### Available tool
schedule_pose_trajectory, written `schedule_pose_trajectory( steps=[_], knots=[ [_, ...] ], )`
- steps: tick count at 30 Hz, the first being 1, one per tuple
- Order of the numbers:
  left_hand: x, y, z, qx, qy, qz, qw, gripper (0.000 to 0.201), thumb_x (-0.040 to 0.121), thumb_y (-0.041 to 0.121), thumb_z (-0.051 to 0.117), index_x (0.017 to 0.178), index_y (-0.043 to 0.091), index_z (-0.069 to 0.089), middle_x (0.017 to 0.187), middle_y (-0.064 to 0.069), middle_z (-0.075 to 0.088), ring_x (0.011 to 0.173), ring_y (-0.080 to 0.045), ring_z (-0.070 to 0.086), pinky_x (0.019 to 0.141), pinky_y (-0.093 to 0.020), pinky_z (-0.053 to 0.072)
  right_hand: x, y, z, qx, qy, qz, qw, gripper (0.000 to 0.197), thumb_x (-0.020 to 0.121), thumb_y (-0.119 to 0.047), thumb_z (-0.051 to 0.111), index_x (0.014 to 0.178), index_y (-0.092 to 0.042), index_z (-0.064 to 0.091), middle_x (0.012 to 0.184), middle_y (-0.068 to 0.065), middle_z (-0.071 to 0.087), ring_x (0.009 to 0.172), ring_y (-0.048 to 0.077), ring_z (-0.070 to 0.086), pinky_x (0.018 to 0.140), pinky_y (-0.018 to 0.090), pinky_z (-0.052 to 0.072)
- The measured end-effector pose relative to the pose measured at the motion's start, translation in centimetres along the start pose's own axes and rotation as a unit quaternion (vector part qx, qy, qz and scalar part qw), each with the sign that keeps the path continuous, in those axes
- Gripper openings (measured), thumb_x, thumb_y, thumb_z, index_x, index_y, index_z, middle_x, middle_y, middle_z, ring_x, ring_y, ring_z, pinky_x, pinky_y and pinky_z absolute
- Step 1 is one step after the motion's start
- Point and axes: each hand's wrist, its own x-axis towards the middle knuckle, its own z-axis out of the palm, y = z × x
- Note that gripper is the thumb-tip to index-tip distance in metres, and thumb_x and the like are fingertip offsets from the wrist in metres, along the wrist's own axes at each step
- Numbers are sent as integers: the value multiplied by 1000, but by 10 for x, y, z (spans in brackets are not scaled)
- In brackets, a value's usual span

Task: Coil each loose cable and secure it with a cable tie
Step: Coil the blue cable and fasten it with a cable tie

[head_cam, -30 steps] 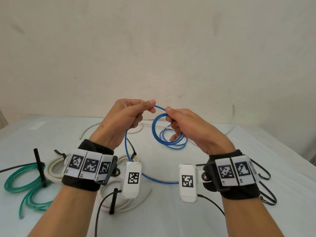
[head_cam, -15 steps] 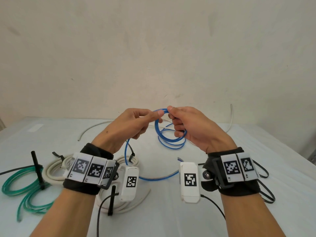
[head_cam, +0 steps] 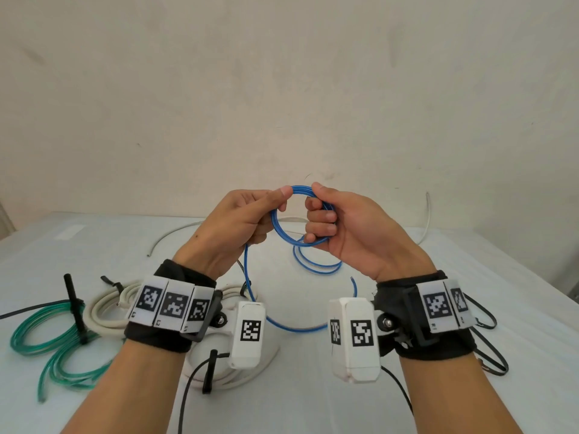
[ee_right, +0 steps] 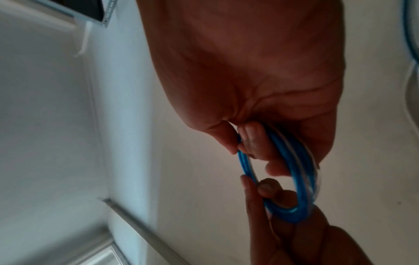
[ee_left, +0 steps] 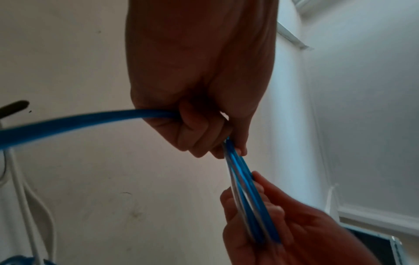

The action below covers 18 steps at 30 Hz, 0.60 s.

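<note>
A thin blue cable [head_cam: 277,227] is held up above the table as a small coil of several loops. My left hand [head_cam: 250,214] pinches the top left of the coil between thumb and fingers, and the loose tail [head_cam: 247,277] drops from it to the table. My right hand [head_cam: 329,217] has its fingers curled through the coil's right side. In the left wrist view the blue cable [ee_left: 240,170] runs from my left fingertips into the right hand [ee_left: 283,224]. The right wrist view shows the blue coil [ee_right: 294,170] gripped by both hands.
On the white table [head_cam: 313,402] lie a green coil [head_cam: 53,343] with a black tie [head_cam: 75,305], a white coil [head_cam: 103,311], another white coil [head_cam: 225,374] under my left wrist, a loose white cable [head_cam: 175,233] and black ties [head_cam: 488,339] at right.
Both hands have risen and come together. The left hand has laid another loop onto the coil, and the right hand's fingers now curl through it; the tail on the table is shorter.
</note>
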Motion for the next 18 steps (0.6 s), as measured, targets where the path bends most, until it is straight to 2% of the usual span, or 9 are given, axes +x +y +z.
schedule_pose_trajectory(
  steps=[3,7,9,12,13,15,17,18],
  knots=[
    [0,-1,4,10,7,-16,1000,37,101,45,59,85,11,61,63,3,24,57,-16,17,53,-27,18,3,3,4,-54,52,-47,996,34,110,-32,48,81,-14,49,63,-5,25,54,11,24,61,29,39],
    [3,-2,10,27,20,-45,998,42,108,48,46,92,14,64,64,8,28,59,-13,24,52,-22,26,8,9,8,-117,112,-96,982,34,111,-32,46,81,-16,47,60,-8,26,52,10,25,62,31,33],
    [4,-3,13,68,30,-39,996,42,110,48,39,91,19,62,63,11,37,59,-11,34,59,-23,33,10,10,9,-127,126,-115,977,35,112,-33,45,81,-17,48,59,-9,28,51,9,27,62,31,34],
    [2,-1,16,95,35,-23,995,38,110,50,33,95,25,57,81,0,43,76,-16,41,75,-30,39,12,11,11,-108,130,-140,976,37,112,-32,44,78,-18,45,58,-9,27,50,10,27,62,31,34],
    [1,-1,18,72,38,-23,996,37,110,49,34,96,24,56,84,-2,45,79,-17,42,79,-33,40,13,12,12,-105,131,-145,975,38,112,-32,43,77,-18,44,57,-9,27,50,10,27,62,32,34],
    [2,0,22,-49,40,-40,997,35,110,42,40,90,19,56,82,-5,54,79,-18,53,81,-35,45,15,15,14,-106,137,-153,973,38,112,-33,42,77,-18,43,56,-11,29,51,10,29,63,33,34],
    [3,0,28,-223,29,-74,971,34,109,36,47,82,16,56,72,-2,53,67,-16,56,78,-33,48,17,19,15,-112,147,-162,969,37,112,-34,42,78,-19,42,56,-12,30,52,9,30,64,32,34],
    [3,0,31,-296,27,-88,951,34,108,34,50,81,15,56,64,1,46,58,-13,49,75,-31,46,17,21,15,-112,149,-167,968,37,112,-34,42,78,-19,41,57,-11,29,53,9,29,64,32,34]
  ],
)
